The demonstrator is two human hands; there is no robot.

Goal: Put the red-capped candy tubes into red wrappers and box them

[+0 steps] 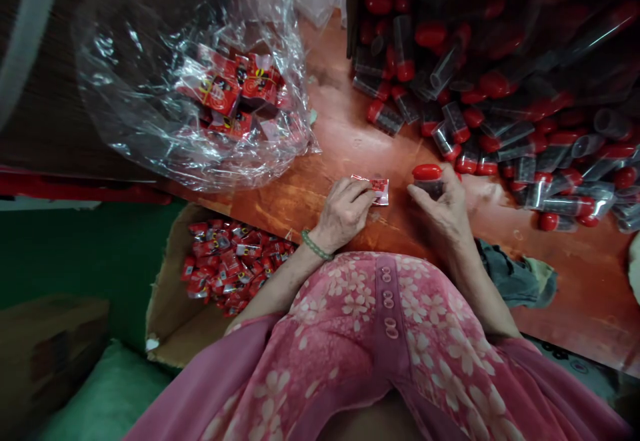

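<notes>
My left hand (344,214) presses on a small red-and-white sachet in clear wrapping (379,189), which lies on the wooden tabletop (320,141). My fingers pinch its near edge. My right hand (439,209) grips a clear plastic tube with a red cap (428,181), holding it tilted just above the table. The tube's contents look dark. The two hands are close together, with a small gap between the sachet and the tube. A green bead bracelet (315,245) circles my left wrist.
A heap of red-capped clear tubes (480,121) covers the table's right and far side. A clear plastic bag (200,101) of red packets stands at the left. Below the table edge, a cardboard box (170,294) holds many red sachets. A grey-green cloth (520,274) lies by my right arm.
</notes>
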